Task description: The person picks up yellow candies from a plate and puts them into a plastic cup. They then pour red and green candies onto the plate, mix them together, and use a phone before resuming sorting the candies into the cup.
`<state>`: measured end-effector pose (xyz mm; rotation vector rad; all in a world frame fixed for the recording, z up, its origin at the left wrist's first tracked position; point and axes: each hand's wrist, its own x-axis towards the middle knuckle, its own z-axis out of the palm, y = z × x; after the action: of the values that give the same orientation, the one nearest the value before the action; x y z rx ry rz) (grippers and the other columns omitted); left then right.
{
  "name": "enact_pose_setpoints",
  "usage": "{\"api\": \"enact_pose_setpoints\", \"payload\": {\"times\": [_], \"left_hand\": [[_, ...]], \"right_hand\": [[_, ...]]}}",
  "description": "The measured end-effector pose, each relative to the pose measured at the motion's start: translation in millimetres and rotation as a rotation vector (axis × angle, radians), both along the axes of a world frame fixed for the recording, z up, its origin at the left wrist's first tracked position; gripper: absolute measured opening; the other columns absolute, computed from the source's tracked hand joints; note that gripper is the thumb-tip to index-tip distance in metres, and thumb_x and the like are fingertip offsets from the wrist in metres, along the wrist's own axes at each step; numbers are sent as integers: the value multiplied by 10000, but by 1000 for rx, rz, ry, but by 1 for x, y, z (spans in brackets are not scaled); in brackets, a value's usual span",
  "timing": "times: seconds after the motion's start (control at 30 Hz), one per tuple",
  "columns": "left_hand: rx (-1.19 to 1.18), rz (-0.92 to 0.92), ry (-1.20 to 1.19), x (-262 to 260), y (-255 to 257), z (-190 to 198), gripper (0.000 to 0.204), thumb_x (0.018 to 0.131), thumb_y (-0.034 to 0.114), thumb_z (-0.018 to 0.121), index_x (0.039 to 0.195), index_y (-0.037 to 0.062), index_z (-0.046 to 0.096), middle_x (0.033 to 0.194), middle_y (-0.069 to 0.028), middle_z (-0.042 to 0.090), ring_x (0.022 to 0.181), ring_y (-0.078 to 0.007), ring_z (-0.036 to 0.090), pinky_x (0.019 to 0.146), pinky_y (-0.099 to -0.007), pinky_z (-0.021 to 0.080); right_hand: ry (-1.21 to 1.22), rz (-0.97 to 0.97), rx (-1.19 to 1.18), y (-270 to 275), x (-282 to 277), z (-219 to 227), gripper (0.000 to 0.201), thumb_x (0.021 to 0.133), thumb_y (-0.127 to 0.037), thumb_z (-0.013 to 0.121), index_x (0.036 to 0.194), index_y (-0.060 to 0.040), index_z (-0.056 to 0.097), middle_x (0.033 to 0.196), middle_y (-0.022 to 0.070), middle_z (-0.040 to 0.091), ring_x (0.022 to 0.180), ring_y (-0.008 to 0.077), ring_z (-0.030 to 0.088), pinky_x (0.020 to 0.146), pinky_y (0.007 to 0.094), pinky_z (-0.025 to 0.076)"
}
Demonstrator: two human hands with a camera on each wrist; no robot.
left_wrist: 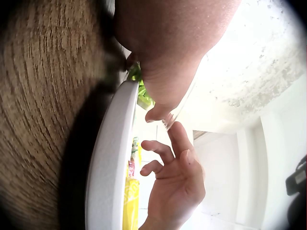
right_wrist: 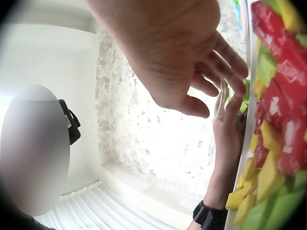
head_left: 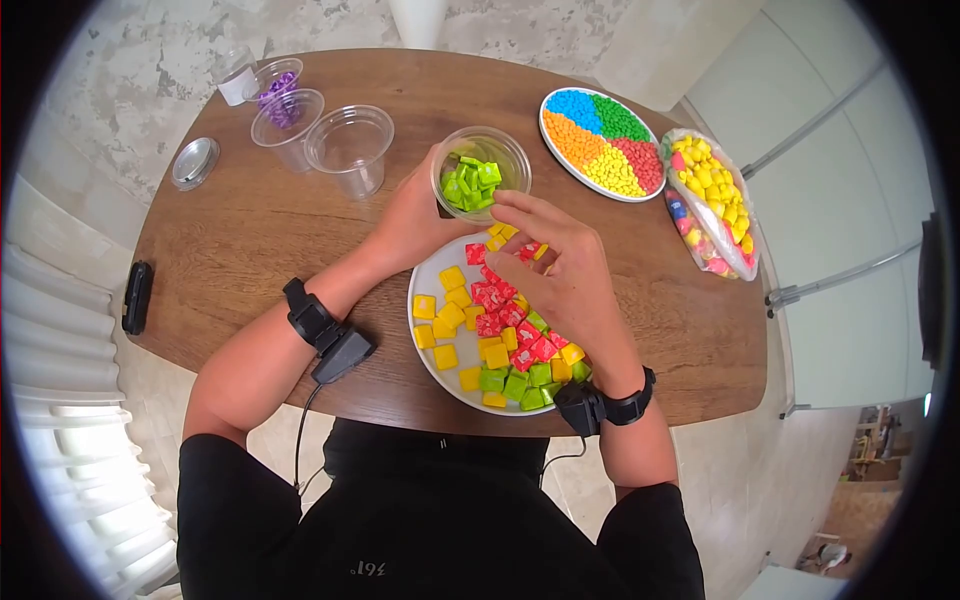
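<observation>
My left hand (head_left: 412, 215) grips a clear plastic cup (head_left: 508, 152) at the far rim of the plate. Bright green wrapped candies (head_left: 468, 186) lie inside the cup. Close by the cup's near rim is my right hand (head_left: 562, 268), its fingers loosely bent and apart, with nothing held between them in the left wrist view. Beneath it, a round white plate (head_left: 428, 283) carries yellow candies (head_left: 447, 322), red wrapped candies (head_left: 488, 296) and green candies (head_left: 517, 386). My right hand hides part of the plate's right side.
Two empty clear cups (head_left: 352, 182) stand at the left, by a cup of purple pieces (head_left: 280, 92). A clear jar (head_left: 238, 80) and metal lid (head_left: 195, 162) are beyond them. On the right sit a plate of colour-sorted candies (head_left: 605, 145) and a candy bag (head_left: 715, 200).
</observation>
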<state>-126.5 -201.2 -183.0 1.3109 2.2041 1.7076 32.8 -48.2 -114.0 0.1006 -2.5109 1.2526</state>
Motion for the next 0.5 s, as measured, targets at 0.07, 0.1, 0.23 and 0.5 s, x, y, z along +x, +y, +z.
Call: {"api": "enact_pose_setpoints", "payload": {"times": [0.07, 0.1, 0.23, 0.5], "left_hand": [[8, -1, -4, 0, 1, 0, 900, 758, 145, 915, 1512, 40, 436, 1404, -152, 608, 1307, -260, 606, 1086, -391, 490], [5, 10, 8, -1, 1, -1, 906, 752, 155, 920, 1510, 39, 437, 1398, -154, 614, 1304, -261, 609, 1087, -392, 491], [-5, 23, 0, -2, 1, -2, 923, 738, 180, 935, 1504, 33, 441, 1378, -162, 633, 1290, -266, 621, 1090, -393, 492], [-20, 32, 24, -1, 0, -2, 912, 741, 177, 934, 1497, 35, 444, 1369, -156, 639, 1278, -262, 627, 1080, -383, 503]], "right_hand": [[53, -19, -87, -1, 0, 1, 302, 833, -61, 795, 1116, 27, 740, 1200, 184, 733, 826, 219, 748, 750, 339, 581], [42, -22, -93, 0, 0, 1, 302, 833, -61, 795, 1116, 27, 740, 1200, 184, 733, 826, 219, 748, 750, 339, 581], [118, -119, -136, 10, -2, -2, 174, 846, -48, 778, 994, 39, 749, 955, 149, 756, 722, 177, 692, 652, 316, 540], [-263, -120, 82, 27, 6, 8, 219, 858, -179, 763, 853, 39, 755, 718, 184, 705, 682, 259, 699, 647, 371, 533]]}}
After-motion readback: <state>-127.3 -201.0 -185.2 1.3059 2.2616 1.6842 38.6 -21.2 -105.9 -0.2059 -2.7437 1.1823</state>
